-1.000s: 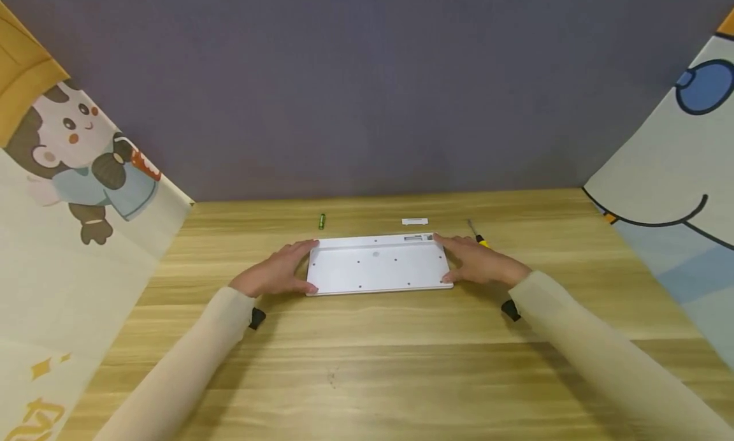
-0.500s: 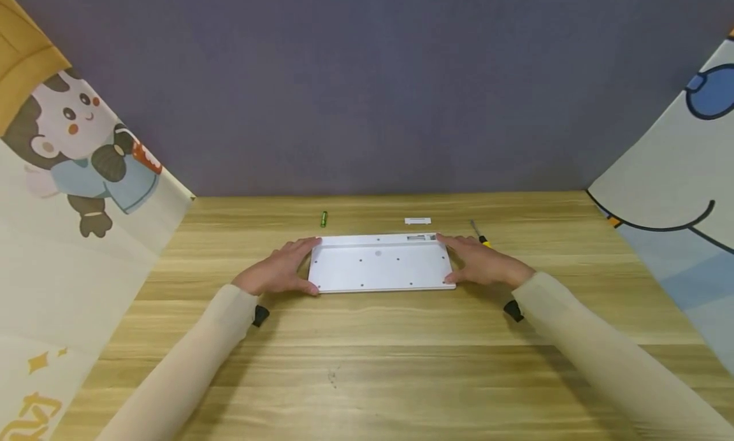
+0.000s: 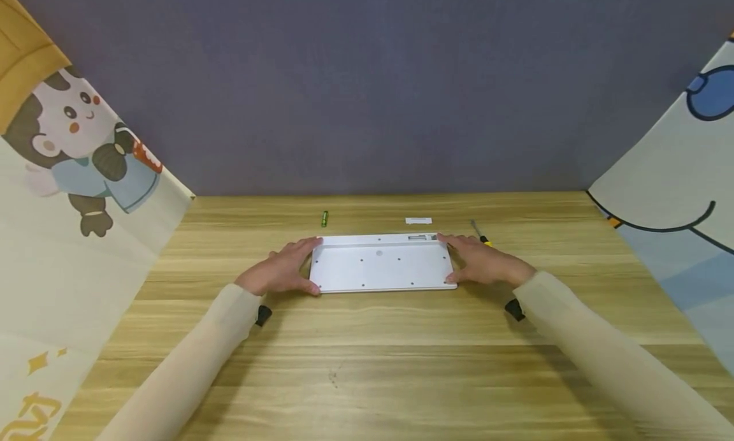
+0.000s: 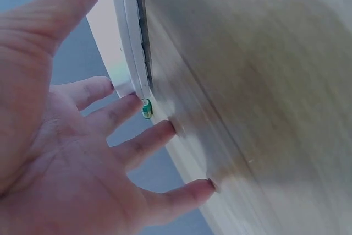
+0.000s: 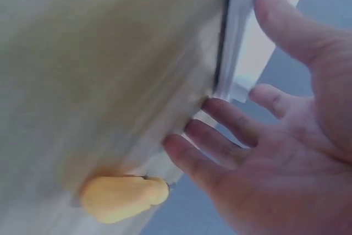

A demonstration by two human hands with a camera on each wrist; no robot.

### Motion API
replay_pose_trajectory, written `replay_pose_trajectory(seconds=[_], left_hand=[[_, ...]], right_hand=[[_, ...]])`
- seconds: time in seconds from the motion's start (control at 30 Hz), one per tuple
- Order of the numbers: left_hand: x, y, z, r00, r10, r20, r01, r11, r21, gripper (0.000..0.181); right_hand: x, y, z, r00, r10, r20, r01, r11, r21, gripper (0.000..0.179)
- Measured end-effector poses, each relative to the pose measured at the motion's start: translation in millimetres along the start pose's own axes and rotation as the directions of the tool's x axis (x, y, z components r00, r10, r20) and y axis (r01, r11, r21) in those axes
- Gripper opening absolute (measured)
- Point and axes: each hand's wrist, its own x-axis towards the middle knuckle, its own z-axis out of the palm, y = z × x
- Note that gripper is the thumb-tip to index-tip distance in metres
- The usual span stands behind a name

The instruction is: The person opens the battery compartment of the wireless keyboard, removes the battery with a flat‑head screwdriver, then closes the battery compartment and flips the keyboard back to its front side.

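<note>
Your wood-grain counter (image 3: 373,352) spreads under everything, its far edge at 12 o'clock meeting the grey panel (image 3: 367,90). At the clock's centre, the white keyboard (image 3: 381,269) lies key-side down, its uncovered battery slot (image 3: 421,238) near 2 o'clock. Your left hand (image 3: 281,269) is at 9 o'clock and your right hand (image 3: 482,262) at 3, both with fingers spread; each thumb touches the keyboard's near corner and each index finger its far corner. The screwdriver (image 5: 122,197), yellow-handled, lies between 2 and 3 o'clock, just beyond your right hand, tip pointing away from you. The white battery cover (image 3: 418,221) sits between 1 and 2, the green battery (image 3: 324,219) at 10, both apart from the keyboard.
</note>
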Motion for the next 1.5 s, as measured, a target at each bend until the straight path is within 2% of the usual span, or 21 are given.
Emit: replay_pose_trajectory(seconds=[0.1, 0.23, 0.33, 0.5, 0.67, 0.87, 1.13, 1.37, 1.5], left_hand=[[1.2, -0.2, 0.2, 1.0, -0.003, 0.0, 0.003, 1.0, 0.01, 0.113], [3.6, 1.2, 0.5, 1.0, 0.001, 0.004, -0.001, 1.0, 0.019, 0.113], [5.5, 3.7, 0.9, 1.0, 0.006, 0.006, -0.006, 1.0, 0.021, 0.112], [7.8, 6.9, 1.9, 1.0, 0.002, 0.001, -0.002, 1.0, 0.019, 0.112], [8.7, 8.0, 1.3, 1.0, -0.009, -0.002, 0.009, 1.0, 0.019, 0.112], [8.0, 8.2, -2.6, 1.0, -0.023, -0.001, 0.023, 1.0, 0.018, 0.112], [6.5, 5.3, -4.7, 1.0, -0.028, -0.007, 0.028, 0.999, 0.018, 0.112], [6.2, 2.2, -2.7, 1.0, -0.031, -0.001, 0.031, 1.0, -0.001, 0.113], [5.5, 1.5, -1.8, 0.999, -0.035, -0.003, 0.035, 0.999, -0.003, 0.113]], right_hand=[[4.8, 0.6, -7.0, 1.0, -0.001, 0.003, 0.001, 0.998, 0.062, 0.089], [17.4, 2.9, -20.9, 0.999, 0.034, -0.011, -0.032, 0.985, 0.169, 0.068], [30.4, 6.3, -31.0, 0.998, 0.052, -0.043, -0.043, 0.98, 0.196, 0.055], [49.2, 7.6, -40.8, 0.997, 0.057, -0.057, -0.044, 0.978, 0.206, 0.052], [59.5, 5.3, -44.5, 0.996, 0.067, -0.051, -0.055, 0.976, 0.212, 0.051], [75.8, 8.9, -48.8, 0.997, 0.06, -0.039, -0.052, 0.982, 0.18, 0.047], [95.9, 6.3, -51.6, 0.993, 0.113, -0.028, -0.108, 0.981, 0.16, 0.049], [105.6, 8.5, -48.7, 0.992, 0.118, -0.05, -0.109, 0.983, 0.148, 0.03], [109.0, 11.9, -48.2, 0.991, 0.121, -0.062, -0.11, 0.981, 0.162, 0.026]])
